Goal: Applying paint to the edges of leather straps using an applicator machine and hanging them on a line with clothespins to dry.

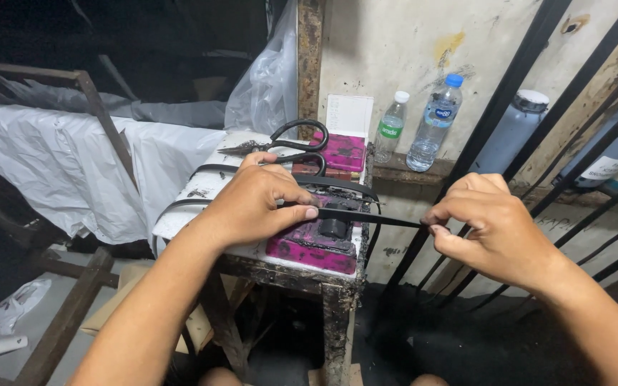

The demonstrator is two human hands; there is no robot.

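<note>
Strap (366, 216) is being stretched taut between both hands above the tabletop (202, 187): left hand (255, 204) pinching one end, right hand (491, 229) the other. Scissors (287, 143) lying untouched behind; more straps (202, 170) waiting there.

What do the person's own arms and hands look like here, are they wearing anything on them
Both arms are bare from the forearms down: no sleeves in view. The left hand and the right hand wear no gloves, and no rings, watch or bands can be seen on the fingers or wrists. Fingernails are short and unpainted.
</note>
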